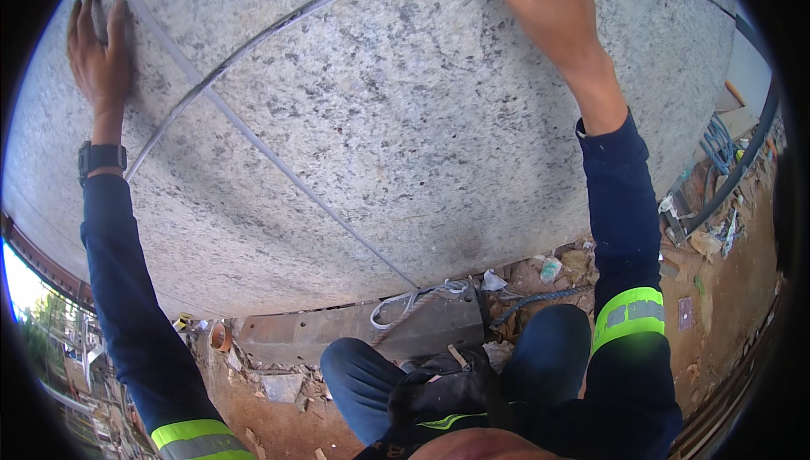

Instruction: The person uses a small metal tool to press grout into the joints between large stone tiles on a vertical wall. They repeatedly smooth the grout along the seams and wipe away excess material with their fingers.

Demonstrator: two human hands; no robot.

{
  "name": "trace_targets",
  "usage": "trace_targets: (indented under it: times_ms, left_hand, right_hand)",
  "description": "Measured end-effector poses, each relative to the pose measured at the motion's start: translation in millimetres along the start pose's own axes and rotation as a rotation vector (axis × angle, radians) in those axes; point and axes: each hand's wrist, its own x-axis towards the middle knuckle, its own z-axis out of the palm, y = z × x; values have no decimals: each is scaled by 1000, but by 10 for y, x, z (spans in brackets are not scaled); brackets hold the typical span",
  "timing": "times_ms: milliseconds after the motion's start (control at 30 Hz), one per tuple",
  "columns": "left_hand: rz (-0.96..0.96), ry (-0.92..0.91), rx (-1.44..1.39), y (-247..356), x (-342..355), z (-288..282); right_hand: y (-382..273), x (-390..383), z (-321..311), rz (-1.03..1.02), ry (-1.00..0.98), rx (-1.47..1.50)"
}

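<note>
A big grey-white stone block (380, 148) with dark speckles fills the space before me. My left hand (99, 51) lies on its surface at the far left, fingers spread and holding nothing. A dark, glossy narrow strip or groove (287, 21) runs across the stone, looking curved. A pale band (278, 160) crosses it and runs down to the block's near edge. My right hand (553, 0) is at the top of the view, fingers bent over the dark line at a small dark object partly cut off by the edge; its kind cannot be made out.
Below the block lies a long grey beam (354, 333) with white rope (396, 312) at its end. A blue rope (540, 298), rubble and scraps lie near my knees. A dark hose (742, 165) and blue coiled line (717, 143) are at the right. An orange pipe piece (220, 338) is at left.
</note>
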Motion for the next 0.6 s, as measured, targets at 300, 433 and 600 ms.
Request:
trace_targets:
  times_ms: [300, 433, 600]
  left_hand:
    - [-181, -77, -162, 425, 42, -211]
    - [-252, -495, -706, 2224, -301, -798]
    - [-665, -638, -1102, 3128, -381, -906]
  right_hand:
    - [-316, -576, -84, 794, 634, 690]
    - [-1085, -541, 399, 913, 396, 1122]
    - [-1424, -604, 572, 921, 336, 1360]
